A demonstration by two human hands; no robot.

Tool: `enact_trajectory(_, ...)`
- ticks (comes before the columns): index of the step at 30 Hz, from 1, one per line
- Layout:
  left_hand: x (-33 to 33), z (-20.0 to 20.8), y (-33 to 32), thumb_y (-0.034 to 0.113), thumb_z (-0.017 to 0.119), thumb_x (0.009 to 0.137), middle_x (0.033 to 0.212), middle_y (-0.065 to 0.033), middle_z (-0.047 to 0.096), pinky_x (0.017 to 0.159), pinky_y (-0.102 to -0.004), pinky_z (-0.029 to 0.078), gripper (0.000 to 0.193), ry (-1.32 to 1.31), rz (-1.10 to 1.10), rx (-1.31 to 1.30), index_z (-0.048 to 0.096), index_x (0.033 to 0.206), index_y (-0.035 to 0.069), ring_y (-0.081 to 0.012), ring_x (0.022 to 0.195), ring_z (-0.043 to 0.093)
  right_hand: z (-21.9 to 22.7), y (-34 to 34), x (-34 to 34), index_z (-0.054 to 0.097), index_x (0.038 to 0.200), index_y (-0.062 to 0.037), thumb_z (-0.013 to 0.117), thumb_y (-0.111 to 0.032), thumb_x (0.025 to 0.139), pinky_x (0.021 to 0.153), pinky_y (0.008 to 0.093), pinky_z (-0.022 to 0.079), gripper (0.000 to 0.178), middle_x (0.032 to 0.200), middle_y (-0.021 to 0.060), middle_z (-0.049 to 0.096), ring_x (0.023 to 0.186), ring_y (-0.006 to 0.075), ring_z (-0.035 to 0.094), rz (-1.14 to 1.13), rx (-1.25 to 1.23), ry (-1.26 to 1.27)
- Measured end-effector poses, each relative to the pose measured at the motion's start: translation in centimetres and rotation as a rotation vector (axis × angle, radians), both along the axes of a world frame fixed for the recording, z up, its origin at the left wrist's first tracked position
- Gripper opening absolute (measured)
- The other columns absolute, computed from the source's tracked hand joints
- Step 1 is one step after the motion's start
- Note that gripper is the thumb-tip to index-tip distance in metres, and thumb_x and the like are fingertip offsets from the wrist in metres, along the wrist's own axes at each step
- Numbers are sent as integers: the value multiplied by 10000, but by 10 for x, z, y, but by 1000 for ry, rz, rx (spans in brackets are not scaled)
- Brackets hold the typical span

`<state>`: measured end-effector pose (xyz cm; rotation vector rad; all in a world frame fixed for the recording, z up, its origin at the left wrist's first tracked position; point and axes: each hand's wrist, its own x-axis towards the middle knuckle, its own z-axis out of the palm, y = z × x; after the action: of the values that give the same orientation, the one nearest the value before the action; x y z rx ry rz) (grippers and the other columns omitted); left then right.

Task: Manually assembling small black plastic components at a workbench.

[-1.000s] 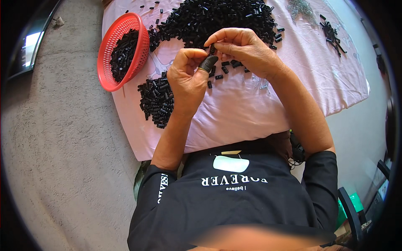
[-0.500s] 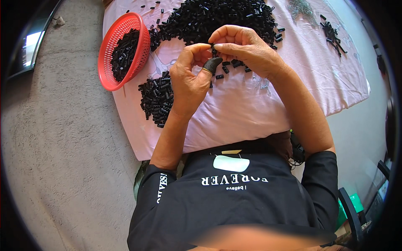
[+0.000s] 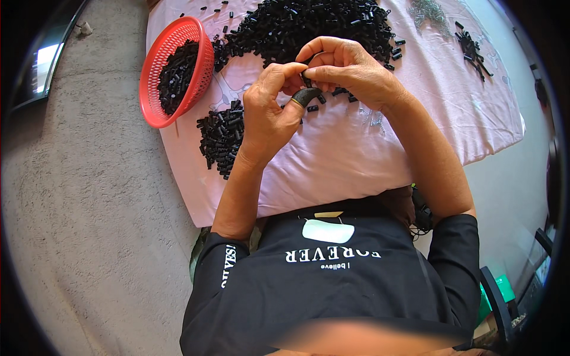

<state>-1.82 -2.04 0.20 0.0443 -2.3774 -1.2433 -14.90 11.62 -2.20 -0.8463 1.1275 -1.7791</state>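
Both hands meet over the cloth-covered table, just in front of a large heap of small black cylindrical pieces point(image 3: 309, 26). My left hand point(image 3: 270, 107) wears a black finger cot point(image 3: 306, 96) on its thumb and pinches a small black cylindrical piece point(image 3: 306, 78). Thumb and forefinger of my right hand point(image 3: 356, 74) close on the upper end of that same piece; fingers hide much of it. Several loose black pieces point(image 3: 313, 108) lie below the hands. A smaller pile of black cylinders point(image 3: 221, 137) sits beside my left wrist.
A red plastic basket point(image 3: 209, 65) holding black pieces stands at the table's left edge. Toward the far right lie a tangle of thin silvery parts point(image 3: 430, 15) and a small group of longer black pieces point(image 3: 470, 50). Pink cloth point(image 3: 350, 160) covers the table.
My left thumb has shifted slightly, and the fingertips of both hands have come closer around the small piece. The piles and basket look the same.
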Motion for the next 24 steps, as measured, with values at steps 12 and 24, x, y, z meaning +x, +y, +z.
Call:
enact_trajectory(12,1,14,8,-82,691,713,810,-94,635,643,-294,544,313,40,18,-267,645,1012,-1,-191,688,654,-2,0,-2,624,1053,-14,696,-105,866,538,167,413,220,784,3,635,603,30,526,32,13,-65)
enact_trajectory(24,4,4,6,-68,707,720,815,-88,640,637,-283,529,314,51,72,-146,653,1019,12,-169,678,642,3,1,0,631,1052,-34,648,-144,911,563,150,427,180,769,-10,628,627,27,564,24,35,-38)
